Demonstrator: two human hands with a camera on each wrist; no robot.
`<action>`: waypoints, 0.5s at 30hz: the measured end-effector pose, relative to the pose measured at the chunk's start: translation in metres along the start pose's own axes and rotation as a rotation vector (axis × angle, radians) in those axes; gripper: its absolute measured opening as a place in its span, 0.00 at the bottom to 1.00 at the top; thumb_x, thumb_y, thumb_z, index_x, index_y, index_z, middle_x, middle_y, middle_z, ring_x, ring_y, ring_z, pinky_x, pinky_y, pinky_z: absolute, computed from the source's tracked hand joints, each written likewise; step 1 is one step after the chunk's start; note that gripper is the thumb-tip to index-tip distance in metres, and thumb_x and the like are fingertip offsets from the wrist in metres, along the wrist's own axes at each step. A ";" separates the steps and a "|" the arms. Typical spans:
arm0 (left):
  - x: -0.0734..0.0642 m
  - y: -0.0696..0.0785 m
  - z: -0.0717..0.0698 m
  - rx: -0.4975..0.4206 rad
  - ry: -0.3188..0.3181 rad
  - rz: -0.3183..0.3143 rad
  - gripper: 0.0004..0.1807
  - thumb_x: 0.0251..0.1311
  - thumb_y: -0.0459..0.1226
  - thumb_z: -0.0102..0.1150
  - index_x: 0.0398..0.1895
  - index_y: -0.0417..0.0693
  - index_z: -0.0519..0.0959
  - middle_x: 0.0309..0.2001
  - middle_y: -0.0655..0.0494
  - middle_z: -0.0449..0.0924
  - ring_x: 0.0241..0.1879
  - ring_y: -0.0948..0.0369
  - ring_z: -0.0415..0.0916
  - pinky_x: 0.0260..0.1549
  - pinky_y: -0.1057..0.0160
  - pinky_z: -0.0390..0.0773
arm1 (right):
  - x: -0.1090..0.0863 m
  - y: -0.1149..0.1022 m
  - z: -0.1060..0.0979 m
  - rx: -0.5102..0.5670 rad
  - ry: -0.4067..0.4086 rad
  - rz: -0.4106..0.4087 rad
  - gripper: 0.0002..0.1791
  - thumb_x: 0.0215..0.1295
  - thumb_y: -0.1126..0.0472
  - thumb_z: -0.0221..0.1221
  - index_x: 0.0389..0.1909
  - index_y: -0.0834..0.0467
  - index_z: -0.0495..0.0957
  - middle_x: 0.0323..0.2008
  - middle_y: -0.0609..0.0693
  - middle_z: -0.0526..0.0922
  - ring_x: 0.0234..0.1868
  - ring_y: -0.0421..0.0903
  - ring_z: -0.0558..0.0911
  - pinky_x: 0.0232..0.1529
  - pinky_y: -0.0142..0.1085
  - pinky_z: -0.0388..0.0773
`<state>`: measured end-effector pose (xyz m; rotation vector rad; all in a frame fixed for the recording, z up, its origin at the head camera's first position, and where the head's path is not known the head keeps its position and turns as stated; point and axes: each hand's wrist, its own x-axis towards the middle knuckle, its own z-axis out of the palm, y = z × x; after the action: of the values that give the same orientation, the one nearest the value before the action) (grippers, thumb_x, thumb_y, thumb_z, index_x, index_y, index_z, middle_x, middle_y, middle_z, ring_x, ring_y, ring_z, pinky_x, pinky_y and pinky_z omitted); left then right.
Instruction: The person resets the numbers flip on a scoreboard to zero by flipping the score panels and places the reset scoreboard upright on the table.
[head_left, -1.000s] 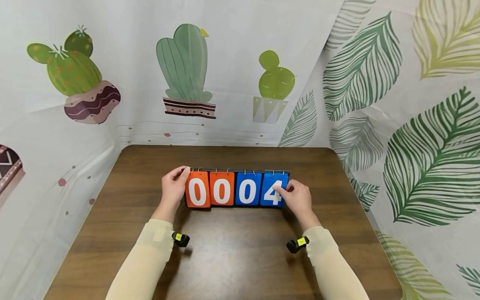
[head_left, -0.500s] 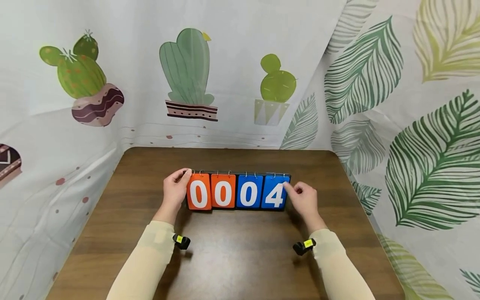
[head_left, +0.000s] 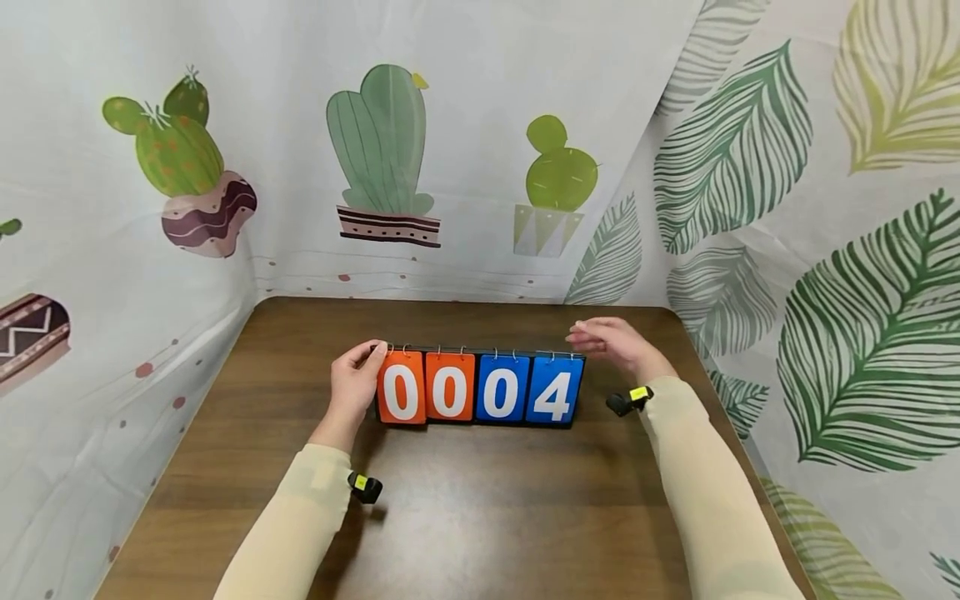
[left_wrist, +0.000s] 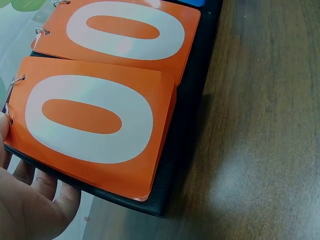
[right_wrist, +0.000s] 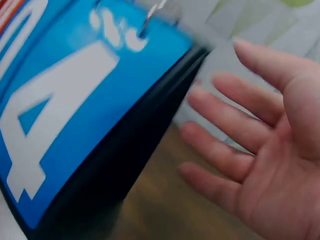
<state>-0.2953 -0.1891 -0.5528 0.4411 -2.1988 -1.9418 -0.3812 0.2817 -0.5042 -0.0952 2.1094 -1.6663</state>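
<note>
A flip scoreboard leans back on the table, showing two orange cards with 0, then a blue 0 and a blue 4 on wire rings. At its left end my left hand grips the upper corner, thumb in front and fingers behind. In the left wrist view, the fingers curl around the black backing beside the orange 0 card. My right hand is beside the upper right corner with its fingers extended. Seen from the right wrist, that palm faces the black side edge, near the blue 4 card, holding nothing.
The brown wooden table has rounded far corners. Behind it hangs a white curtain printed with cacti, and a leaf-print curtain runs along the right. Black wrist cameras sit at both cuffs.
My right hand has let go of the blue 4 card, moved up and right, and straightened its fingers. The left hand keeps its hold. The view has shifted slightly.
</note>
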 end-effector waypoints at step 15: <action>-0.002 -0.002 0.002 -0.038 0.016 0.048 0.21 0.67 0.52 0.66 0.54 0.48 0.86 0.47 0.58 0.82 0.47 0.61 0.77 0.41 0.73 0.78 | 0.027 0.029 0.030 -0.312 -0.064 0.270 0.37 0.68 0.28 0.55 0.51 0.59 0.86 0.39 0.51 0.91 0.42 0.50 0.87 0.49 0.46 0.84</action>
<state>-0.2941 -0.1873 -0.5546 0.3924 -2.1390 -1.9451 -0.3878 0.2533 -0.5443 0.0396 2.2053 -1.1602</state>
